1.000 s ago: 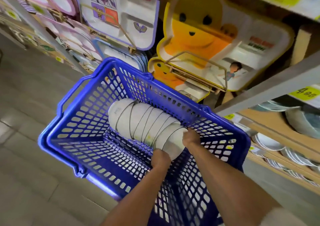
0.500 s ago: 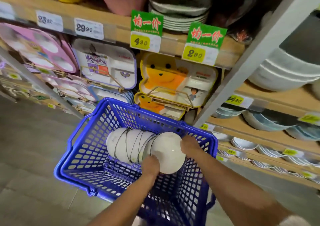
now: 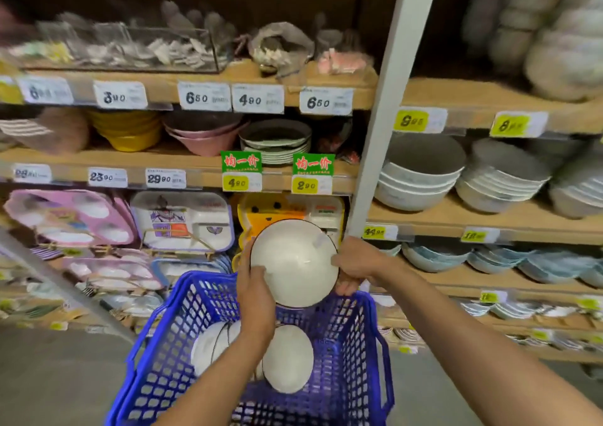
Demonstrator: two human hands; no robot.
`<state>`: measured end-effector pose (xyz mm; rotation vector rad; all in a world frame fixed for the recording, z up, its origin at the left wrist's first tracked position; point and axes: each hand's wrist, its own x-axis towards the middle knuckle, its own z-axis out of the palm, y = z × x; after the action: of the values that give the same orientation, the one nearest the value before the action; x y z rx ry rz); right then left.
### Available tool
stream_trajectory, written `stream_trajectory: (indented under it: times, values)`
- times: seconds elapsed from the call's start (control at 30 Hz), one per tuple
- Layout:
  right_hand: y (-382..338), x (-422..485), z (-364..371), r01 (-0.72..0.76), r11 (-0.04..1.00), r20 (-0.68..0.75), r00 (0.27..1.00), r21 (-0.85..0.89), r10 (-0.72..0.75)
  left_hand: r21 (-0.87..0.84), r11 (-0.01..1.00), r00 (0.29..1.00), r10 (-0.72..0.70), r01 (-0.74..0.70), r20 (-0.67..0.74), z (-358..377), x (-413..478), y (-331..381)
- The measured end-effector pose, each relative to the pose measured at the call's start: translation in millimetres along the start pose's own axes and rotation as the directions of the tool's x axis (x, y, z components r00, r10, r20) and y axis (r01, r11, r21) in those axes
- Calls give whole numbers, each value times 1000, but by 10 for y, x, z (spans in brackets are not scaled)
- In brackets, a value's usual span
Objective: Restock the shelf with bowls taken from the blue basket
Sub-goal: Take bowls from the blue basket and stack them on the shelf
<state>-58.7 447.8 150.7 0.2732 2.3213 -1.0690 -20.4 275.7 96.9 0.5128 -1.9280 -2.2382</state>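
Observation:
A white bowl with a dark rim (image 3: 295, 262) is held up above the blue basket (image 3: 352, 354), its opening facing me. My left hand (image 3: 256, 290) grips its left edge and my right hand (image 3: 357, 264) grips its right edge. Down in the basket lie more white bowls (image 3: 287, 358), stacked on their side, partly hidden by my left forearm. The wooden shelves (image 3: 456, 213) stand straight ahead, with stacks of grey and white bowls (image 3: 421, 177) to the right of a grey upright post (image 3: 381, 132).
Children's divided plates (image 3: 182, 221) hang at the left behind the basket. Yellow and pink bowls (image 3: 127, 132) and plates sit on the shelf above, behind price tags (image 3: 241, 182). Blue bowls (image 3: 437, 257) fill a lower right shelf. Grey floor lies at the lower left.
Both hands have lifted one white bowl off the stack and out above the basket. The view has tilted upward, showing more of the shelves.

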Motion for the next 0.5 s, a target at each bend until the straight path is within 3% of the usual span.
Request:
stream_trajectory:
  times: [0.17,0.3,0.37,0.5]
  values:
    - [-172,-561,-438,216,975,-189,961,59,-201,-157,986,996,72,-64,45,179,-98,700]
    - [-116,-955,-737,423,906,-394,827,-32,-400,-211,973,987,117,-92,107,396,-346,1205]
    - [-80,-1096,-849,549,832,-464,760,84,-455,-232,968,985,121,-90,121,545,-497,1397]
    - [-5,-1310,-1128,702,565,-479,711,435,-515,-278,957,975,137,-85,174,943,-839,1647]
